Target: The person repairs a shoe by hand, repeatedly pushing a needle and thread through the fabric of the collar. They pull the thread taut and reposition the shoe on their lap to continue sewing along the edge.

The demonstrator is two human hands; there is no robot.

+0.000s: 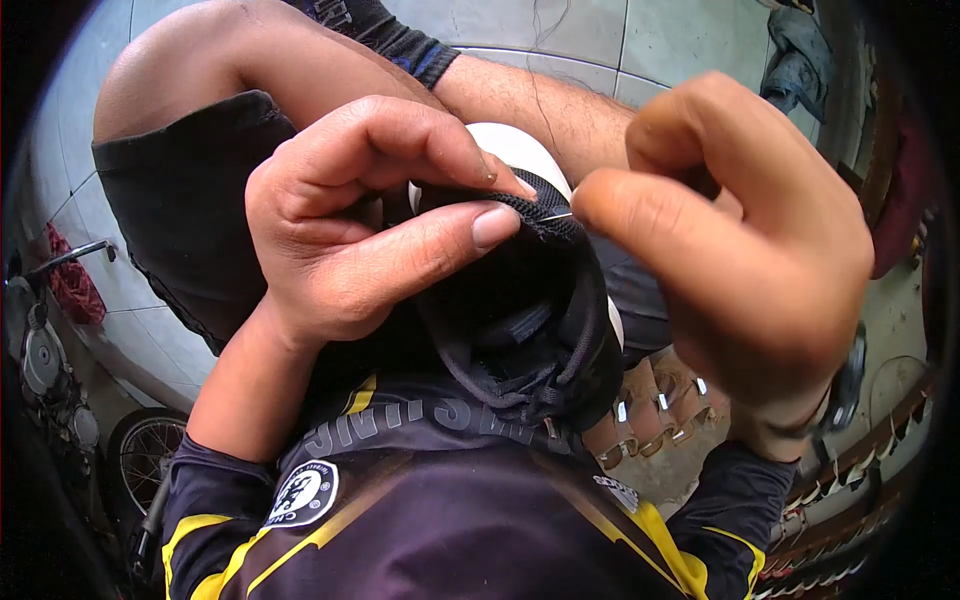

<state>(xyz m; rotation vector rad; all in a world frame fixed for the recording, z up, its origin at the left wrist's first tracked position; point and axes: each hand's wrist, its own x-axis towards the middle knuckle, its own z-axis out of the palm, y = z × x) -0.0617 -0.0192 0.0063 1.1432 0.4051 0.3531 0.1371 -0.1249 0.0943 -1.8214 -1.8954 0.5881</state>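
Observation:
A black sneaker with a white sole rests in my lap, its opening and laces toward my body. The thumb and fingers of my left hand pinch the mesh heel collar. From the mesh a thin, bright needle sticks out to the right. Closed at that side, my right hand has its thumb and finger at the needle's end; it is slightly blurred. The fingertips' far side is hidden.
My bent legs surround the shoe on a tiled floor. A dark thread trails above the shoe. Left are a motorcycle wheel and red cloth. Brown sandals lie lower right; bluish cloth lies upper right.

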